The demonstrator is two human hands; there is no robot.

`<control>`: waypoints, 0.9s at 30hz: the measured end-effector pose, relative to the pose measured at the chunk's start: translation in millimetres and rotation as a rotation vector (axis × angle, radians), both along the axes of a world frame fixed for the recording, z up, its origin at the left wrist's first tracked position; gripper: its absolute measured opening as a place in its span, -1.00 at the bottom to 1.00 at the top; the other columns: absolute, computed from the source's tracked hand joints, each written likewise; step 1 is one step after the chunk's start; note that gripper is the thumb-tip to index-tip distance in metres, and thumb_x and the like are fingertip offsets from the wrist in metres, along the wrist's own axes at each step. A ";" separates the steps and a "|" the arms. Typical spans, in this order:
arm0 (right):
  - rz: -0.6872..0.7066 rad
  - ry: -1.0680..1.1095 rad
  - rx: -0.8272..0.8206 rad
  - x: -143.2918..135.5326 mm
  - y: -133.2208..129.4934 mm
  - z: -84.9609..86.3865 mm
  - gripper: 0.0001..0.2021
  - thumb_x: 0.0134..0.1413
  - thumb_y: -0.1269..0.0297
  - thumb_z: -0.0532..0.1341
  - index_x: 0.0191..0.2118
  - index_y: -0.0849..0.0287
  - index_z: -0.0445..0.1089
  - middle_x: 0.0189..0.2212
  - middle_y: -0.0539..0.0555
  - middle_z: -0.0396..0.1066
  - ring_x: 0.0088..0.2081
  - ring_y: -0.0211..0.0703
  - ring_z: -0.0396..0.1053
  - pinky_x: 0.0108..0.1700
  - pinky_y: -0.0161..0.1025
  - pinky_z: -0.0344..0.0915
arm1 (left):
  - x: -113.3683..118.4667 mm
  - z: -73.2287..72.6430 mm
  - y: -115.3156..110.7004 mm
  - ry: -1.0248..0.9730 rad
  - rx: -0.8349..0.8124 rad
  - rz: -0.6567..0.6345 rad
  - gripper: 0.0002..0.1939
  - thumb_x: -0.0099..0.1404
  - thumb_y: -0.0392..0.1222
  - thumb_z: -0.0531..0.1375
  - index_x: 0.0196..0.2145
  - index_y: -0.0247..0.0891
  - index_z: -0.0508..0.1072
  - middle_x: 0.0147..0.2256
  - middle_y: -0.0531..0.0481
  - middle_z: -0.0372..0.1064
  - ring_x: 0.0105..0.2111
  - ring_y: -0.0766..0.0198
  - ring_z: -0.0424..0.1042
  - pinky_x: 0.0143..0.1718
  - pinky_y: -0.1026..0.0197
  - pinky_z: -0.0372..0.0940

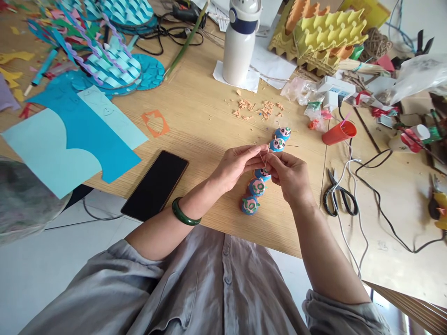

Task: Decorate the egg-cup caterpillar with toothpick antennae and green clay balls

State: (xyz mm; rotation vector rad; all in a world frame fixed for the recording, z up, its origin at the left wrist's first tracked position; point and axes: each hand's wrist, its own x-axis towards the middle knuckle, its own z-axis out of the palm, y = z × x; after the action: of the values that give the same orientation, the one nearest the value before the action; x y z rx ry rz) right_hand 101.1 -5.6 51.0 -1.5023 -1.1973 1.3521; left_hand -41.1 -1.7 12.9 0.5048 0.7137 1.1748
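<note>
Hands (291,177) at thin sticks (267,157), blue domes (256,187), cup (409,138) lettering unreadable

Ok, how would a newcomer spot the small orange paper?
On the wooden table, find the black phone at the near edge. Just beyond the phone's far end lies the orange paper; unlike the larger blue sheets beside it, it has a hole cut out.

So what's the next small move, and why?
Probably ease the thin stick down slightly with the right hand, left hand steadying. The right fingertips pinch it just above the middle blue piece; the two far blue pieces already have sticks poking out, the two near blue pieces show none. Fingers hide how well it's seated.
</note>
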 end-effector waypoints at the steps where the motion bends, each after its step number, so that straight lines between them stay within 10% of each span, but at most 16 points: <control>1: 0.001 -0.001 -0.011 0.1 0.2 0.4 -0.69 -0.09 0.04 0.40 -0.48 0.19 0.42 -0.64 -0.09 0.26 -0.64 -0.43 0.05 -0.63 -0.36 -0.09 | -0.5 0.2 0.3 0.011 0.000 -0.006 -0.74 0.12 -0.07 0.44 -0.29 -0.30 0.66 -0.25 -0.09 0.63 -0.22 0.19 0.60 -0.07 0.12 0.47; 18: 0.080 -0.248 0.196 1.6 1.1 -5.2 -0.80 -0.02 0.20 0.32 -0.54 0.18 0.42 -0.68 -0.12 0.13 -0.60 -0.40 -0.02 -0.56 -0.31 -0.12 | -0.2 -0.6 -0.2 0.270 0.127 0.052 -0.67 0.10 0.04 0.42 -0.36 -0.32 0.64 -0.36 -0.04 0.60 -0.33 0.25 0.55 -0.20 0.17 0.48; 27: 0.087 -0.064 -0.003 3.5 7.2 5.6 -0.81 -0.11 0.18 0.35 -0.52 0.18 0.45 -0.65 -0.08 0.25 -0.63 -0.42 0.01 -0.61 -0.33 -0.13 | -4.8 -4.7 5.9 0.454 0.191 0.081 -0.78 0.33 -0.11 0.25 -0.37 -0.31 0.55 -0.41 -0.01 0.53 -0.42 0.33 0.50 -0.30 0.29 0.40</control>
State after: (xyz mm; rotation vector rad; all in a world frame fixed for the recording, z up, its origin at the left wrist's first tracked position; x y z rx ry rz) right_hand 104.6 1.6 56.6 -1.5210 -1.3151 1.3716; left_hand -45.9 4.1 8.3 0.9279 1.0219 1.2233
